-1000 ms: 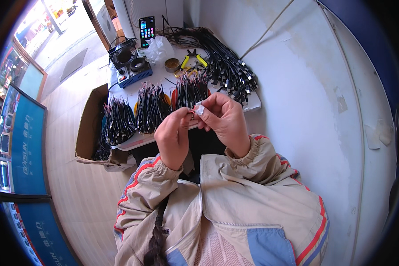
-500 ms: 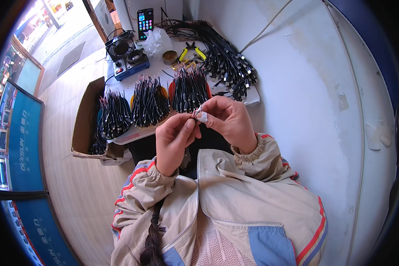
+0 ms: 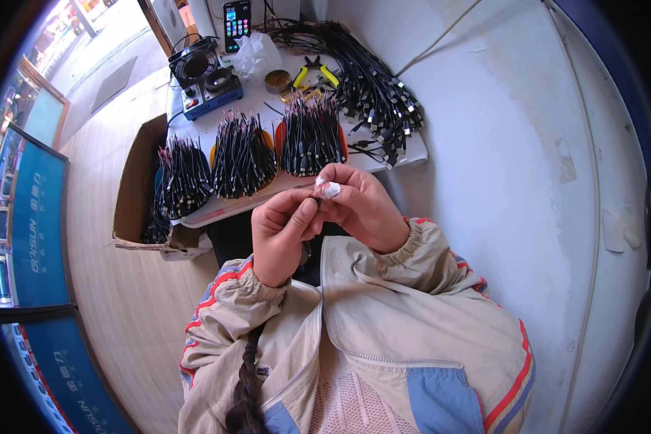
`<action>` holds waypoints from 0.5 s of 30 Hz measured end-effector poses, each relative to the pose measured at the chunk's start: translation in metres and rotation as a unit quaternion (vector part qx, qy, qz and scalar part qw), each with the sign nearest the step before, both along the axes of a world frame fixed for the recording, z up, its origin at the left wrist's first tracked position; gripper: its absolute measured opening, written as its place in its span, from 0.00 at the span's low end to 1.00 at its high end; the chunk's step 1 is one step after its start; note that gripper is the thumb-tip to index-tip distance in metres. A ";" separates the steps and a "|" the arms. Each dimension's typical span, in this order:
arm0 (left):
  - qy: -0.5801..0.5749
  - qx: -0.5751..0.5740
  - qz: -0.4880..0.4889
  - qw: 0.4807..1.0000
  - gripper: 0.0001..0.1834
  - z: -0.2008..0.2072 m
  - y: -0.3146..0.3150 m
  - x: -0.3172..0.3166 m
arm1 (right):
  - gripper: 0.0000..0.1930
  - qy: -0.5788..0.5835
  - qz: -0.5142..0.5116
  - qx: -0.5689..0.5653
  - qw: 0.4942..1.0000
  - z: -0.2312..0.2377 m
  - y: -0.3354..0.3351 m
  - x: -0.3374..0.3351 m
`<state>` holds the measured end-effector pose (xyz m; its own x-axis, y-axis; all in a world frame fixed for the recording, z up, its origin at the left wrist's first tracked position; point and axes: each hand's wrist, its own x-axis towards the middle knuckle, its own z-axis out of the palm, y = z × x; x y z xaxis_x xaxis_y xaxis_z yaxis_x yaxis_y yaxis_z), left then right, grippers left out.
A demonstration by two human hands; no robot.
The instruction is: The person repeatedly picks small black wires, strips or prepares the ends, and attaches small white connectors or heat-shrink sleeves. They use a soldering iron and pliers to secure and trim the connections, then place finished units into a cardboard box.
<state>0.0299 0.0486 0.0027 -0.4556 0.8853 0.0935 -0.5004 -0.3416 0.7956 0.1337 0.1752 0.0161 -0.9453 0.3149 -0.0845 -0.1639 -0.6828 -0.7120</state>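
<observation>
In front of my jacket, my left hand [image 3: 286, 226] pinches a short black cable between thumb and forefinger, with most of the cable hidden by the fingers. Thin reddish bare-ended wires [image 3: 317, 193] stick up from that pinch. My right hand [image 3: 365, 210] meets it from the right, its thumb and forefinger closed on the wire ends. White wrapping [image 3: 330, 189] covers the tips of the right thumb and forefinger. Just beyond the hands stand three dense bundles of short black cables: a left one [image 3: 184, 177], a middle one [image 3: 243, 155] in a yellow holder and a right one [image 3: 311, 137] in a red holder.
On the white table [image 3: 220, 211] are a blue soldering unit with a fan [image 3: 208, 83], a round tin [image 3: 277, 81], yellow-handled pliers [image 3: 315, 72], a clear plastic bag [image 3: 257, 54], a lit phone [image 3: 236, 27] and a heap of USB cables [image 3: 380, 98]. A cardboard box [image 3: 134, 192] stands left; a white wall [image 3: 499, 181] rises right.
My right hand has come down and closer to the left, its fingers curling more tightly over the wire ends. The left hand keeps its pinch on the cable.
</observation>
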 end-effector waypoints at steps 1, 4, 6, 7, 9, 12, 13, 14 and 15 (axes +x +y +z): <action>0.013 -0.004 -0.005 1.000 0.09 0.000 -0.001 -0.001 | 0.08 -0.018 -0.004 0.018 1.000 0.002 0.002 0.002; 0.037 -0.012 -0.019 0.999 0.09 0.000 -0.004 -0.003 | 0.07 -0.045 0.008 0.050 0.998 0.007 0.007 0.005; 0.055 -0.008 -0.027 0.998 0.10 0.001 -0.006 -0.004 | 0.08 -0.023 0.053 0.043 0.997 0.006 0.009 0.004; 0.062 -0.026 -0.025 0.997 0.10 0.001 -0.006 -0.002 | 0.08 -0.017 0.066 0.006 0.998 0.004 0.008 0.003; 0.064 -0.052 -0.020 0.996 0.10 0.000 -0.007 -0.002 | 0.08 -0.006 0.092 -0.067 0.993 -0.001 0.006 0.001; 0.035 -0.051 -0.046 0.997 0.10 -0.003 -0.007 -0.007 | 0.08 -0.021 0.085 -0.036 0.996 -0.006 0.006 0.001; 0.032 -0.054 -0.062 0.996 0.10 -0.004 -0.008 -0.010 | 0.08 -0.026 0.080 -0.026 0.996 -0.008 0.007 0.000; 0.026 -0.055 -0.078 0.995 0.10 -0.005 -0.009 -0.013 | 0.08 -0.030 0.076 -0.017 0.997 -0.008 0.008 0.000; 0.021 -0.056 -0.093 0.994 0.10 -0.007 -0.009 -0.014 | 0.08 -0.039 0.071 -0.007 0.997 -0.009 0.010 0.000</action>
<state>0.0155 0.0394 -0.0045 -0.2817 0.9595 0.0049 -0.5120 -0.1546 0.8450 0.1333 0.1853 0.0073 -0.9708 0.1761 -0.1632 -0.0089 -0.7057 -0.7085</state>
